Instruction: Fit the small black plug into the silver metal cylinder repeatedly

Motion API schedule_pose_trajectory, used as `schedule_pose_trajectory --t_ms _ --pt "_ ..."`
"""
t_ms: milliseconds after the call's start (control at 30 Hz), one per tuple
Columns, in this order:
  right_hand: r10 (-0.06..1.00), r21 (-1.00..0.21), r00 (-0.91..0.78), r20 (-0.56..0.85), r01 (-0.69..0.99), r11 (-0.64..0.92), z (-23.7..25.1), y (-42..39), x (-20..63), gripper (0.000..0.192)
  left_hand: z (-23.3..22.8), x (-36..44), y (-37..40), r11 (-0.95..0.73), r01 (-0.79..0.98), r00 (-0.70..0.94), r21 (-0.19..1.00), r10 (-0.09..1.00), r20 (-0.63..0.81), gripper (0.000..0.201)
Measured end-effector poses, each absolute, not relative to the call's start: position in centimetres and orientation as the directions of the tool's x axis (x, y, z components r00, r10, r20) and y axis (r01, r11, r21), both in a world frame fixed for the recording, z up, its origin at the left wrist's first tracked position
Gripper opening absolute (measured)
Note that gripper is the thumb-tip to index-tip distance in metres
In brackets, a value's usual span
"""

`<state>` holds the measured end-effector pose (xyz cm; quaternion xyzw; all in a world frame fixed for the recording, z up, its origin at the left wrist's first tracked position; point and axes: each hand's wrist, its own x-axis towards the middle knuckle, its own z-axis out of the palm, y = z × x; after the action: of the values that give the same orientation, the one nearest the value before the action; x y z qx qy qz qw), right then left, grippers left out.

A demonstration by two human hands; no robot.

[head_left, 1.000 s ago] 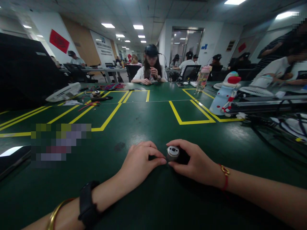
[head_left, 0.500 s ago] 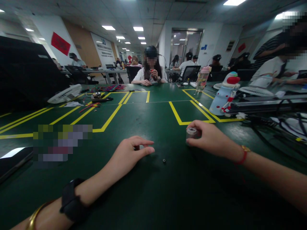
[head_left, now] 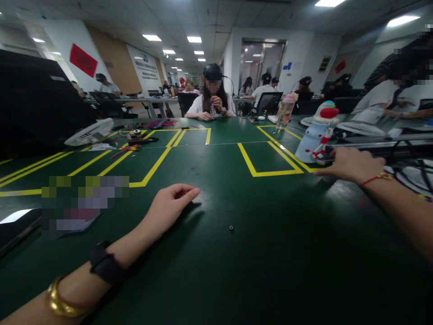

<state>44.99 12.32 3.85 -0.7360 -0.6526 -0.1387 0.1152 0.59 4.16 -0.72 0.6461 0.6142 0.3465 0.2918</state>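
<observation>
My left hand [head_left: 171, 203] hovers above the green table [head_left: 189, 280], with thumb and forefinger drawn together. Whatever may be between those fingertips is too small to make out. A small dark ring-shaped part [head_left: 231, 228] lies on the table to the right of that hand. Over at the right, my right hand [head_left: 355, 164] is beside a blue snowman-like bottle [head_left: 309, 142], its thumb pointing left and its other fingers mostly hidden. The small metal can it held earlier does not show now, so I cannot tell whether it is still in the hand.
Cables [head_left: 412, 174] and a metal rail lie at the right. A pink-lidded bottle [head_left: 287, 110] stands farther back. On the left are a white fan [head_left: 89, 132], a small motor with wires [head_left: 135, 135] and a phone [head_left: 20, 225]. Another person [head_left: 211, 97] sits opposite.
My right hand has moved right and away from me, and the can has gone from its former spot. My left hand has drawn slightly left, its thumb and forefinger closing. The ring-shaped part stays put.
</observation>
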Motion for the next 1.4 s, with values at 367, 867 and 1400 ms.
schedule_pose_trajectory --t_ms 367,867,1400 --pt "0.632 -0.365 -0.748 0.202 0.542 0.757 -1.1 0.8 24.6 0.024 -1.4 0.3 4.2 -0.108 0.58 0.016 0.807 0.992 0.121 0.033" --pt "0.95 0.205 0.298 0.089 0.928 -0.31 6.9 11.6 46.4 0.043 -1.3 0.6 4.2 -0.09 0.573 0.0 0.814 0.994 0.11 0.032" --pt "0.955 0.177 0.297 0.006 0.939 -0.294 5.9 12.9 48.5 0.051 -1.4 0.4 4.2 -0.111 0.578 0.043 0.808 0.993 0.106 0.031"
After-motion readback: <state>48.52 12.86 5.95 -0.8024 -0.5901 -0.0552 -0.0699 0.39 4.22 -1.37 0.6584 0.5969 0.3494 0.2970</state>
